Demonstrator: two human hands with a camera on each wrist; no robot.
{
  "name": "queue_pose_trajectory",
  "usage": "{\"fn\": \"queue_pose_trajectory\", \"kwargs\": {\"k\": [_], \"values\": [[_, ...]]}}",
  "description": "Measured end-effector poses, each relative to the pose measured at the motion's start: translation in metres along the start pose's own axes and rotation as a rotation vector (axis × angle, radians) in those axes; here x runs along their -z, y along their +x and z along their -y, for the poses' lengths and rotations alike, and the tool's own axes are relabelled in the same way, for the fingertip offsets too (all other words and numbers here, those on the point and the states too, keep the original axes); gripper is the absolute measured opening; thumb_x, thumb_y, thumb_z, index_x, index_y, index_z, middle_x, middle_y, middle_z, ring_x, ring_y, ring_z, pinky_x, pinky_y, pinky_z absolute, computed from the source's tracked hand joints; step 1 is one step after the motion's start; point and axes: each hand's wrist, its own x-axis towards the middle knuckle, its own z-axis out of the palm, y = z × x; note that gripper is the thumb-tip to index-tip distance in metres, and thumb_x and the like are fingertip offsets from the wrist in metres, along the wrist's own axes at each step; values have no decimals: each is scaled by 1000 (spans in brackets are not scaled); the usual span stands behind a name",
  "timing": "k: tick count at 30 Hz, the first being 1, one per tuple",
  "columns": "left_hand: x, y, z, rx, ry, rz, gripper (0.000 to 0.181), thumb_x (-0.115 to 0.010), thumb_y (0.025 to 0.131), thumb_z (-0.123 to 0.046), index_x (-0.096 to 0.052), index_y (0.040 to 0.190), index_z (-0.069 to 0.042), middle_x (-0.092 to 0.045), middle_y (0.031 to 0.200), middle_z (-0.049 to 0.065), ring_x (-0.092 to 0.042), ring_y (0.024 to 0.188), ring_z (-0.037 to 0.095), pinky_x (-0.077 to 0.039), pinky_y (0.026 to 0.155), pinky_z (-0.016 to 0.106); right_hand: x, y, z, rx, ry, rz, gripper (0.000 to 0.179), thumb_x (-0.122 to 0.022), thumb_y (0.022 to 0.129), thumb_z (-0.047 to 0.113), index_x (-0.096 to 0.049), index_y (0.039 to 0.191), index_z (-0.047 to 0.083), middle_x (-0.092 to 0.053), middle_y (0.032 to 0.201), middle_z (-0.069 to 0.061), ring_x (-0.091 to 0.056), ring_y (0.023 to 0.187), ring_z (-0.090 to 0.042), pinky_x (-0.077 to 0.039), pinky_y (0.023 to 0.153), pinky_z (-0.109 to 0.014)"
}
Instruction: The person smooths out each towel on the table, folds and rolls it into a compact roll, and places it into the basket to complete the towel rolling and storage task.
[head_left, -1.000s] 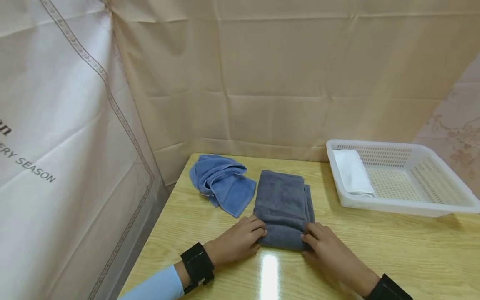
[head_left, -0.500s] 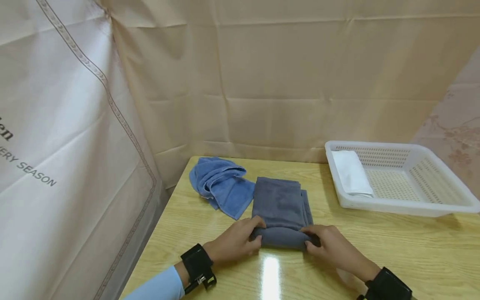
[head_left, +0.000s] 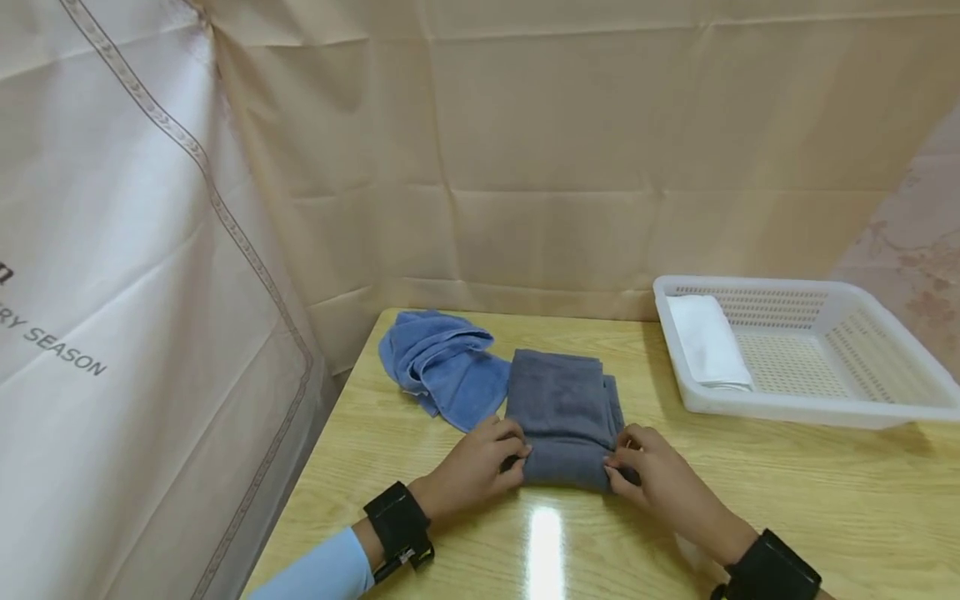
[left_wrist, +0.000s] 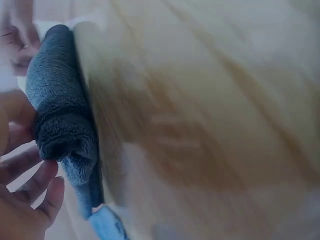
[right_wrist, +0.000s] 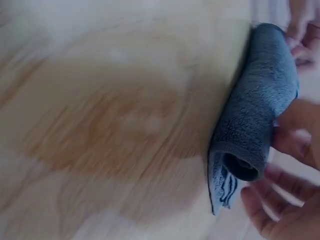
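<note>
A dark grey towel [head_left: 562, 396] lies folded on the table, its near edge turned into a thick roll. At the left end of that roll, my left hand [head_left: 480, 462] pinches the towel with thumb and fingers. My right hand [head_left: 660, 479] grips the roll's opposite end. The left wrist view shows the bunched end of the grey towel [left_wrist: 65, 120] between the fingertips. From the right wrist, the spiral end of the roll [right_wrist: 250, 135] is visible, with loose layers hanging out beneath it. A crumpled blue towel [head_left: 450, 367] sits just left of the grey one.
A white perforated plastic basket [head_left: 795, 410] stands at the right of the wooden table [head_left: 750, 492], with a folded white cloth [head_left: 705, 342] along its left side. Beige fabric [head_left: 555, 167] hangs behind the table, and a pale printed sheet [head_left: 135, 333] hangs at left.
The near edge of the grey towel has gone from flat to a roll under both hands. My fingers have shifted their hold on its ends. The blue towel and basket stay put.
</note>
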Motion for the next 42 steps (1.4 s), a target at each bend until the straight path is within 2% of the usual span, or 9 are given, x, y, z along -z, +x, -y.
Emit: {"fn": "queue_pose_trajectory", "kwargs": {"k": [3, 7, 11, 15, 20, 25, 28, 34, 42], "values": [[3, -1, -3, -65, 111, 34, 18, -74, 94, -25, -75, 108, -14, -62, 115, -1, -51, 100, 15, -44, 85, 30, -1, -3, 4, 114, -90, 0, 25, -91, 78, 23, -78, 94, 8, -58, 103, 1, -52, 89, -13, -51, 72, -33], [5, -2, -6, -74, 167, 104, 28, -78, 92, -31, -70, 113, -14, -60, 120, 0, -53, 110, 16, -45, 90, 33, -6, -3, 3, 235, -173, -22, 43, -97, 68, 21, -73, 98, 2, -59, 104, -5, -56, 91, -20, -50, 75, -40], [4, -1, -5, -78, 159, 102, 27, -74, 95, -22, -69, 118, -9, -61, 118, 2, -56, 111, 15, -47, 95, 31, -12, -4, -1, 260, -216, -49, 43, -95, 66, 9, -69, 99, 0, -61, 100, -7, -60, 89, -24, -53, 75, -40], [2, -2, -5, -34, 110, 105, 31, -65, 100, -20, -66, 126, -3, -62, 118, 5, -57, 109, 15, -48, 94, 27, -10, -5, -2, 171, -160, -8, 37, -85, 74, 7, -71, 106, -4, -67, 101, -9, -65, 91, -26, -57, 77, -39], [1, -2, -3, 98, -45, 138, 33, -58, 104, -21, -63, 133, -7, -64, 117, 2, -58, 105, 11, -51, 86, 22, 3, -2, -5, -43, 91, 174, 35, -76, 89, 12, -71, 120, -3, -72, 109, -10, -70, 91, -24, -58, 79, -39], [1, 1, 1, 219, -265, 170, 28, -54, 107, -23, -55, 135, -22, -57, 87, -8, -52, 73, 5, -44, 63, 21, 8, 1, -12, -194, 372, 252, 29, -69, 97, 12, -59, 124, 6, -58, 68, 9, -47, 55, -1, -44, 56, -26], [1, 4, 4, 253, -320, 161, 25, -52, 108, -23, -59, 132, -24, -55, 77, -10, -50, 63, 3, -43, 59, 21, 7, 2, -12, -221, 419, 217, 21, -67, 99, 11, -55, 116, 14, -44, 62, 13, -35, 53, 2, -35, 51, -24], [-2, 9, 5, 144, -108, 47, 21, -56, 107, -18, -71, 122, -15, -64, 111, -5, -56, 99, 9, -48, 85, 25, 3, 3, -8, -215, 281, 103, 14, -73, 94, 9, -68, 103, 19, -64, 101, 5, -47, 70, -3, -42, 59, -25], [1, 9, -1, 16, 54, -11, 18, -64, 103, -13, -77, 114, -16, -66, 107, -3, -57, 94, 11, -45, 79, 24, -5, 1, 0, 72, -85, -90, 31, -84, 77, 2, -73, 104, 13, -60, 105, 0, -57, 93, -21, -49, 72, -40]]}}
